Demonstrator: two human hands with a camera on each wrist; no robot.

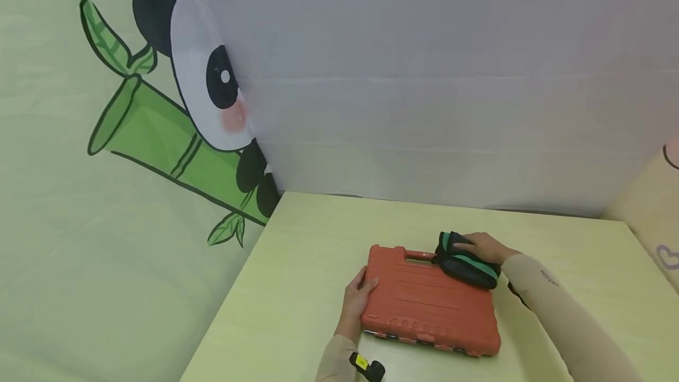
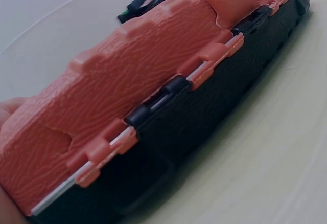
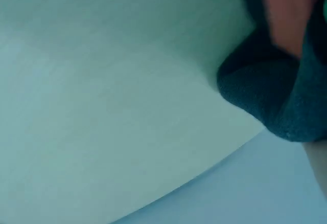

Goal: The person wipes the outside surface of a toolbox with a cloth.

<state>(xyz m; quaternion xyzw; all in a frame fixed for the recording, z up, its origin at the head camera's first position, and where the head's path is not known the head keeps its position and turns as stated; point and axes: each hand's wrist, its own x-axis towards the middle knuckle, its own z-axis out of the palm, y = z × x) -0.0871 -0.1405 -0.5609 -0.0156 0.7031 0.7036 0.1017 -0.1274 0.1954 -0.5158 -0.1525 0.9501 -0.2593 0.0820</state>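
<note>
- My left hand (image 1: 358,296) holds the red case (image 1: 419,299) by its left edge; it sits on the surface (image 1: 297,287), hinges toward me.
- My right hand (image 1: 485,247) grips the black-and-green pouch (image 1: 468,270) over the case's far right corner.
- I seem to be handling the pouch — placing or lifting, I can't tell.
- The next move calls for a steady case.

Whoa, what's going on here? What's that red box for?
A person is handling two things at a pale table. Their left hand grips the left edge of a red case, which looks closed, with its handle on the far side. Their right hand holds a black and green pouch over the case's far right corner. I can't tell what the case is for or what's inside.
</note>
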